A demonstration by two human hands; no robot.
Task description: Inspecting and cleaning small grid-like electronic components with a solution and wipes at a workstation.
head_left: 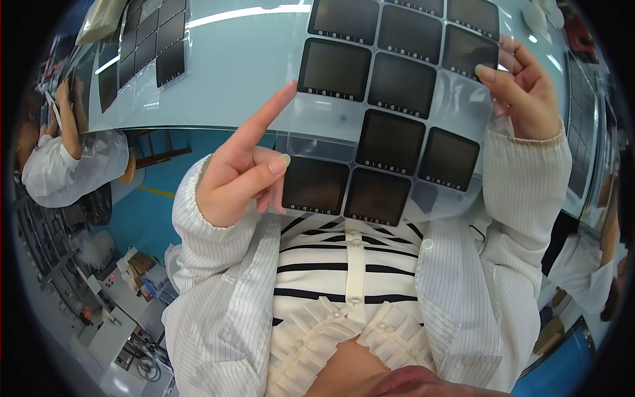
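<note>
Between my hands is a clear plastic sheet [324,119] bearing several dark, round-cornered rectangular panels [401,86], each with a row of small pale marks along its lower edge. A few places on the sheet hold no panel and are see-through. My left hand [238,175] grips the sheet's left edge between the thumb and the curled fingers, its index finger stretched out along that edge. At the upper right edge my right hand [526,92] pinches the sheet, thumb on top and fingers behind. The sheet is held up in front of my chest, over the table's near edge.
Another sheet of dark panels [155,40] lies on the pale glossy table [231,86] at the far left, beside a whitish packet [100,20]. More dark panels [582,119] lie at the right. A co-worker in white [79,165] sits at the left, near a wooden stool [135,162].
</note>
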